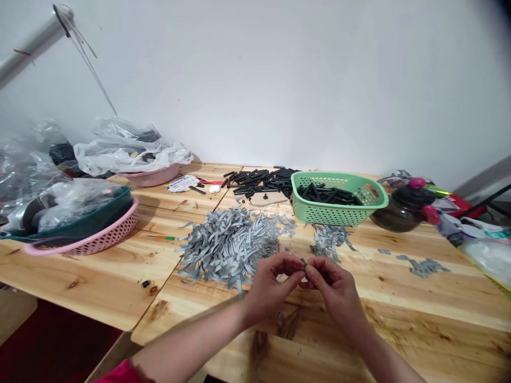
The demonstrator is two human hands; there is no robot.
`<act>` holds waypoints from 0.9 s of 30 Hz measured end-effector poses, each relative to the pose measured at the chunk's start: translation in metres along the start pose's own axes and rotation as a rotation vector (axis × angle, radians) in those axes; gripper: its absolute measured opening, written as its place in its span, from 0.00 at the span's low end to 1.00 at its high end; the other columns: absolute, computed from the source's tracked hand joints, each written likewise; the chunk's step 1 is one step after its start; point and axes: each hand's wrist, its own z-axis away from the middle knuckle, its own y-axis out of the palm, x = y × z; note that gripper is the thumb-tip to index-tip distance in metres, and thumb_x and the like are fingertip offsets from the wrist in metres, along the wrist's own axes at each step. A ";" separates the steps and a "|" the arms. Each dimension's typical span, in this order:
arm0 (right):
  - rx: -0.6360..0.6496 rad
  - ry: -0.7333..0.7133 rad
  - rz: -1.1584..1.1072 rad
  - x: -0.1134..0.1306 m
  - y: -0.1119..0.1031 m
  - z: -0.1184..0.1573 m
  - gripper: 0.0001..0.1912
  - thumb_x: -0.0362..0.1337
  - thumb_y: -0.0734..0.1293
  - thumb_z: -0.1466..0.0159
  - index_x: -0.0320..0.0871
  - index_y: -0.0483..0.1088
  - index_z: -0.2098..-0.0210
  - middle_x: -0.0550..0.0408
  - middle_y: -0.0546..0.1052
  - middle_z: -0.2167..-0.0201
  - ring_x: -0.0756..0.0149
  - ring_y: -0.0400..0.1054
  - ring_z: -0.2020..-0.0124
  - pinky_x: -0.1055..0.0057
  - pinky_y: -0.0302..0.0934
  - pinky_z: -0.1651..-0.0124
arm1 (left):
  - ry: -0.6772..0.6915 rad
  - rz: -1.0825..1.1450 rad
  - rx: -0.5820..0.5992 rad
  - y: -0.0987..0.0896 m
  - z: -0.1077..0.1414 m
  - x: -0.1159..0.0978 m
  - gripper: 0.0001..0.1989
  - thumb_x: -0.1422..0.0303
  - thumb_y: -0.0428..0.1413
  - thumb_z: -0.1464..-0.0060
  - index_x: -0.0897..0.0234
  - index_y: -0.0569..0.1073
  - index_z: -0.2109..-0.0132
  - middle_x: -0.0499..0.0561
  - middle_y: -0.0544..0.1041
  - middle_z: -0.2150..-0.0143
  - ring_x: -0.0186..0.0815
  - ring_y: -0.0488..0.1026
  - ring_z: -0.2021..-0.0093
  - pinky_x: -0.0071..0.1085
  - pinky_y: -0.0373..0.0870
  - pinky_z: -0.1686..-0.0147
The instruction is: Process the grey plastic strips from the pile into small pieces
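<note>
Both hands low over table (pixel 419 314), fingertips brought together; left hand (pixel 271 282) and right hand (pixel 337 284) each pinch a small dark piece (pixel 304 263) between thumb and finger; piece mostly hidden by the fingers, its shape too small to tell; it sits between the hands, just on the near side of the grey strips.

Main pile (pixel 227 244) of strips lies ahead and to the left, loose and curled; a smaller heap (pixel 331 239) lies just beyond the right hand, by the near side of green basket (pixel 335 215); short flat bits (pixel 427 267) lie farther right; basket holds black rods (pixel 327 194); more rods (pixel 261 181) lie scattered left of it, near the wall (pixel 279 85); dark pot (pixel 403 208), pink-knobbed, stands just right of the basket.
</note>
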 end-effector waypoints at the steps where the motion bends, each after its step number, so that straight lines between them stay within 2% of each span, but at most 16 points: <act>1: -0.002 -0.003 0.003 0.001 0.000 0.000 0.11 0.43 0.70 0.38 0.41 0.71 0.68 0.58 0.70 0.72 0.74 0.68 0.70 0.77 0.72 0.66 | -0.010 0.026 -0.003 0.000 0.000 0.000 0.09 0.68 0.63 0.48 0.70 0.75 0.62 0.52 0.77 0.69 0.31 0.75 0.69 0.28 0.73 0.65; 5: -0.005 -0.005 0.008 0.002 0.000 -0.001 0.12 0.44 0.71 0.39 0.40 0.71 0.70 0.59 0.70 0.74 0.73 0.68 0.72 0.74 0.74 0.66 | -0.090 0.175 0.011 -0.004 -0.006 0.001 0.14 0.66 0.65 0.51 0.68 0.75 0.58 0.49 0.76 0.70 0.27 0.72 0.73 0.24 0.69 0.71; 9: -0.012 -0.020 0.033 0.004 -0.004 -0.003 0.14 0.44 0.72 0.41 0.39 0.71 0.73 0.59 0.69 0.78 0.74 0.67 0.76 0.77 0.72 0.72 | -0.203 0.215 0.109 -0.008 -0.014 0.003 0.14 0.62 0.66 0.54 0.70 0.75 0.68 0.48 0.73 0.77 0.27 0.68 0.78 0.24 0.65 0.75; 12: 0.007 0.010 0.025 0.004 -0.003 -0.003 0.15 0.45 0.73 0.42 0.39 0.71 0.74 0.57 0.72 0.77 0.71 0.69 0.75 0.74 0.73 0.71 | -0.183 0.160 0.104 -0.009 -0.015 0.003 0.16 0.60 0.65 0.52 0.70 0.74 0.72 0.49 0.72 0.78 0.27 0.68 0.77 0.24 0.64 0.73; 15: 0.039 0.023 0.045 0.003 0.001 -0.003 0.14 0.46 0.73 0.44 0.40 0.74 0.68 0.53 0.76 0.71 0.65 0.73 0.68 0.69 0.74 0.65 | -0.135 0.099 0.054 -0.009 -0.014 0.001 0.15 0.59 0.64 0.51 0.70 0.75 0.71 0.49 0.73 0.77 0.27 0.68 0.76 0.24 0.64 0.73; 18: -0.013 0.008 0.152 0.005 -0.011 -0.011 0.17 0.49 0.72 0.44 0.40 0.75 0.67 0.51 0.77 0.71 0.64 0.73 0.71 0.68 0.72 0.67 | -0.113 0.011 0.029 -0.009 -0.015 0.001 0.16 0.58 0.62 0.49 0.70 0.75 0.71 0.50 0.73 0.76 0.28 0.68 0.75 0.25 0.65 0.72; 20: -0.145 -0.013 0.305 0.010 -0.037 -0.020 0.20 0.52 0.71 0.45 0.40 0.74 0.68 0.51 0.76 0.74 0.62 0.72 0.74 0.67 0.70 0.69 | -0.100 -0.044 0.008 -0.010 -0.016 0.004 0.16 0.57 0.60 0.46 0.69 0.75 0.70 0.51 0.74 0.75 0.29 0.69 0.75 0.25 0.66 0.71; 21: -0.250 -0.024 0.438 0.014 -0.055 -0.025 0.20 0.53 0.70 0.44 0.40 0.74 0.67 0.50 0.76 0.75 0.60 0.72 0.74 0.66 0.68 0.68 | -0.095 -0.066 -0.003 -0.011 -0.016 0.007 0.17 0.57 0.59 0.45 0.69 0.75 0.69 0.51 0.74 0.75 0.29 0.70 0.74 0.25 0.66 0.71; 24: -0.499 0.049 1.110 0.027 -0.109 -0.035 0.15 0.46 0.66 0.41 0.39 0.76 0.67 0.41 0.78 0.70 0.51 0.73 0.67 0.61 0.63 0.63 | -0.107 -0.132 -0.020 -0.012 -0.018 0.015 0.16 0.57 0.58 0.45 0.69 0.75 0.68 0.51 0.74 0.74 0.30 0.70 0.74 0.25 0.66 0.72; 25: -0.519 0.150 1.301 0.030 -0.121 -0.037 0.16 0.44 0.64 0.40 0.38 0.76 0.67 0.38 0.78 0.70 0.48 0.73 0.66 0.61 0.61 0.64 | -0.117 -0.153 -0.018 -0.012 -0.019 0.017 0.16 0.57 0.58 0.45 0.69 0.75 0.68 0.50 0.74 0.74 0.30 0.70 0.74 0.25 0.65 0.72; 27: -0.492 0.280 1.497 0.033 -0.132 -0.037 0.17 0.44 0.62 0.38 0.37 0.76 0.68 0.35 0.77 0.71 0.46 0.72 0.66 0.61 0.57 0.66 | -0.134 -0.194 -0.018 -0.012 -0.019 0.020 0.16 0.58 0.57 0.45 0.69 0.75 0.68 0.50 0.73 0.75 0.30 0.70 0.74 0.25 0.65 0.72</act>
